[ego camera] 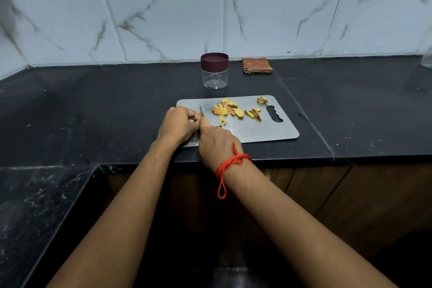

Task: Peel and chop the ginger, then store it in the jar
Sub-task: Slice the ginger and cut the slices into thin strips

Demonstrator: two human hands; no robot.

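Ginger slices (228, 110): middle of board (268, 131); lidded jar (214, 70) beyond its far edge. Your left hand (178, 124) pinches a piece (201, 114) near the left edge, and your right hand (217, 145) grips the knife (200, 109). Tuck the left clear; slice thin.

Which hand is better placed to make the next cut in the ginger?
Right, most likely: the right hand appears to grip the knife, blade beside the small ginger piece that the left hand pinches on the cutting board.

- A folded brown checked cloth (257, 65) lies on the black counter (93, 105), close against the wall.
- White marble-look tiles (163, 19) cover the wall.
- Brown wooden cabinet doors (315, 189) sit below the counter edge.
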